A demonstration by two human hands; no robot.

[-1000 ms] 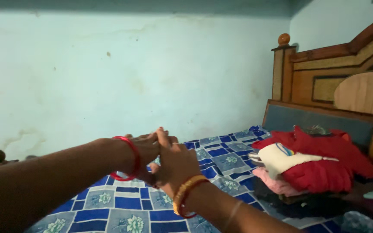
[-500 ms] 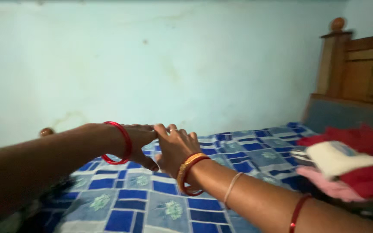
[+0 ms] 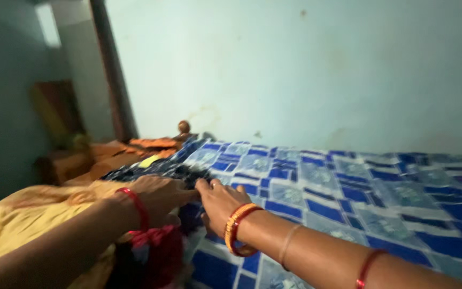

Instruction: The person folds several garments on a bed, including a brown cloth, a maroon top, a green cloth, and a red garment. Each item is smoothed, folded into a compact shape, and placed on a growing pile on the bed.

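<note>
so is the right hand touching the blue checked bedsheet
Touching. The head view shows the right hand lying palm down on the blue checked bedsheet, fingers flat against the cloth with no gap visible, beside the left hand.

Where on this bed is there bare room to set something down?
The blue checked bedsheet is bare between the right hand and the pale wall. It is crowded left, where the left hand reaches the clothes pile.
</note>
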